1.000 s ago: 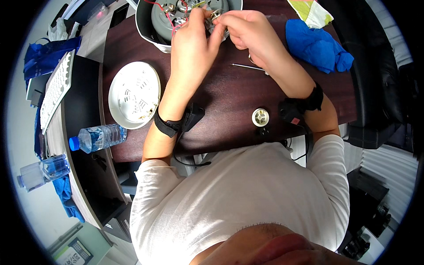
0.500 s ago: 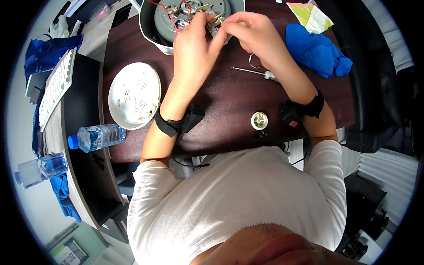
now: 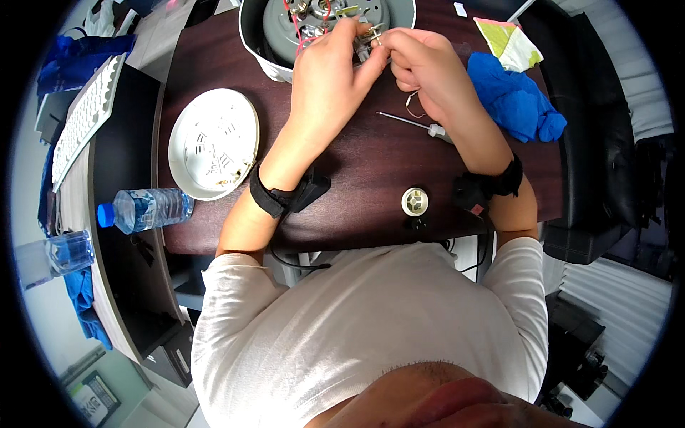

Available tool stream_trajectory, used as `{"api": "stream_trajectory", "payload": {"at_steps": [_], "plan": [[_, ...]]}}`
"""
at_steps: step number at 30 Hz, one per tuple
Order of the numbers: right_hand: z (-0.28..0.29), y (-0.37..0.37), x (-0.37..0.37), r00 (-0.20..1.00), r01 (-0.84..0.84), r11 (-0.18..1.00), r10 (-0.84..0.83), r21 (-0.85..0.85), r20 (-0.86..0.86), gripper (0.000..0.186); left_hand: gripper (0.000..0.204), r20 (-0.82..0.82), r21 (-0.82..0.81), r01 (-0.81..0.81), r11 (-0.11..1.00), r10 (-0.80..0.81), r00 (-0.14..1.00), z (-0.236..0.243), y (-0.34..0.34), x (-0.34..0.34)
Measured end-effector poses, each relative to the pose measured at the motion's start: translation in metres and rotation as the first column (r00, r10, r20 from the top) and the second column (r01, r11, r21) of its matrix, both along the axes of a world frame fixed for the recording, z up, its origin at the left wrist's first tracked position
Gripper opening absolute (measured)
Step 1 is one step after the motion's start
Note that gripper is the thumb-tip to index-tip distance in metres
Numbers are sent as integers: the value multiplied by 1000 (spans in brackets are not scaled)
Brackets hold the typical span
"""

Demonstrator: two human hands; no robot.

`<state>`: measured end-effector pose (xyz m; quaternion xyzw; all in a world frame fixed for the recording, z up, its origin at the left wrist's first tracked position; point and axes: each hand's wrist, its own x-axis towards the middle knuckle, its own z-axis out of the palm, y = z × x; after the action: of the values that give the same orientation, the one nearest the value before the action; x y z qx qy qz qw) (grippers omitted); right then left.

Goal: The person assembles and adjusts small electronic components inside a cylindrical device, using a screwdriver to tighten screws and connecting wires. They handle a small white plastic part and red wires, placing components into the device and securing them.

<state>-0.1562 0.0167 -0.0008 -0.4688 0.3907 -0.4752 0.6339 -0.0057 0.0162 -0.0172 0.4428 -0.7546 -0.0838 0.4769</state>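
Observation:
An opened round appliance (image 3: 410, 18), perhaps an upturned rice cooker, stands at the far middle, with its grey metal inside and red wires (image 3: 295, 25) showing. My left hand (image 3: 325, 89) reaches over its near edge, thumb and forefinger closed around a small metal part (image 3: 375, 31) among the fittings. From the right, my right hand (image 3: 424, 68) pinches the same spot with thumb and forefinger, its other fingers curled. Exactly what lies between the fingertips is partly hidden. Below my right hand hangs a thin loop of wire (image 3: 412, 105). A screwdriver (image 3: 435, 130) lies beside my right wrist.
A white round vented cover (image 3: 207, 143) lies on the dark table at left, small bits inside. Near it is a water bottle (image 3: 153, 210). A small round white part (image 3: 414, 202) sits near the front edge. Blue cloth (image 3: 514, 96) and a green-white cloth (image 3: 510, 44) lie right.
The view has shifted slightly, so the appliance sits higher in the picture. My right hand's fingers have curled in more; both hands stay at the same metal part.

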Motion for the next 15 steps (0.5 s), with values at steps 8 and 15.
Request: {"api": "stream_trajectory", "payload": {"at_steps": [8, 15], "plan": [[7, 6, 6, 953, 116, 983, -151, -143, -264, 16, 27, -59, -35, 33, 999, -35, 998, -2, -1, 3], [7, 6, 7, 961, 125, 985, -150, -120, -234, 15, 24, -103, -68, 24, 997, -31, 994, -7, -2, 2]]}}
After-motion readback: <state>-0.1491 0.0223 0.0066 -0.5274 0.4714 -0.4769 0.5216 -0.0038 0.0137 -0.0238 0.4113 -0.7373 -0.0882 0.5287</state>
